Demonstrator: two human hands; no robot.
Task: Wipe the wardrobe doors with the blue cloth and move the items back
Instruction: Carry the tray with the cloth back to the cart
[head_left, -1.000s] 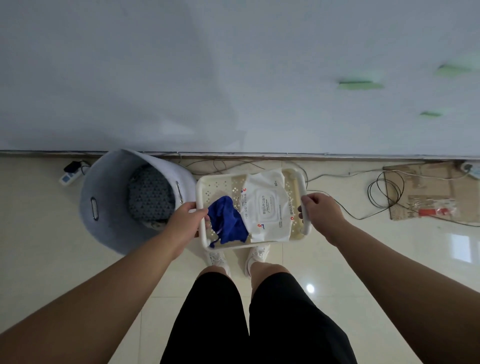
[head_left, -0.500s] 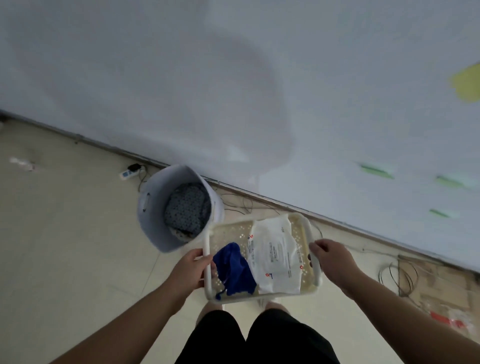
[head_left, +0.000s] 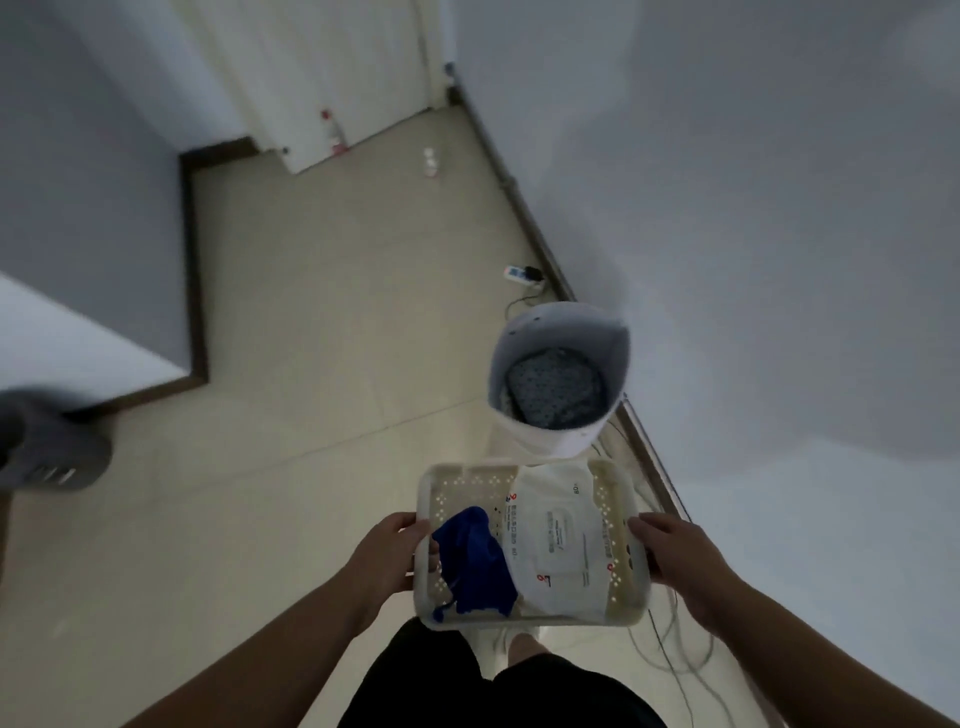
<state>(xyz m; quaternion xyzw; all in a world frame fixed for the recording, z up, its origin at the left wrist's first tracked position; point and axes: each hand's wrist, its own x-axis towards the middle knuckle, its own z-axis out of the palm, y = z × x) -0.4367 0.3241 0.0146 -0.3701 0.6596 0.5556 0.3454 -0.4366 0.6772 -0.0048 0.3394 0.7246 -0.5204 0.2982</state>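
I hold a cream perforated basket in front of my waist, above my legs. My left hand grips its left rim and my right hand grips its right rim. Inside the basket lies the crumpled blue cloth on the left and a white pack of wet wipes on the right. The wide white surface on the right reaches down to the floor.
A grey felt hamper with dark patterned fabric inside stands on the floor against the white surface, just beyond the basket. A power strip and cables lie along the baseboard. A grey object sits at the left edge. Small items lie near a white door far ahead.
The view has swung left, from facing the white surface to looking along it down the tiled floor. Both hands keep their grip on the basket, now level with the hamper's near side.
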